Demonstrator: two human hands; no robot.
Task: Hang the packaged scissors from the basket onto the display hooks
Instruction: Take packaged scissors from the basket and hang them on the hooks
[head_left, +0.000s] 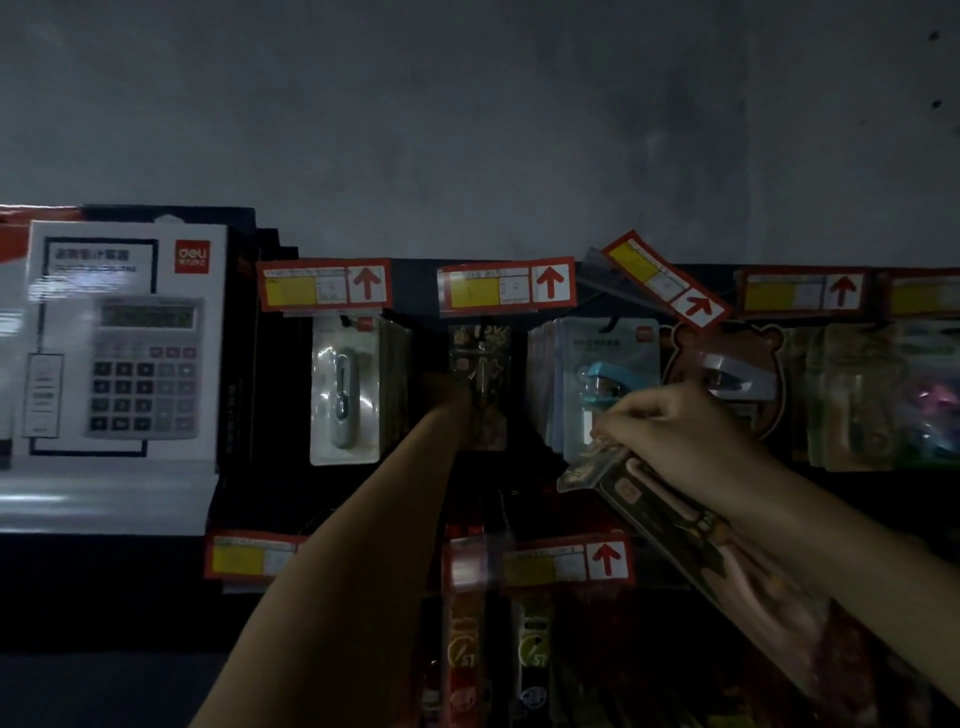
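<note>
Just below the red-and-yellow arrow price tag (506, 286) hangs a dark printed scissors pack (484, 358), the left hand (447, 397) against it, grip too dim to tell, while lower right the right hand (680, 431) pinches a dark flat scissors bundle (639, 493).
</note>
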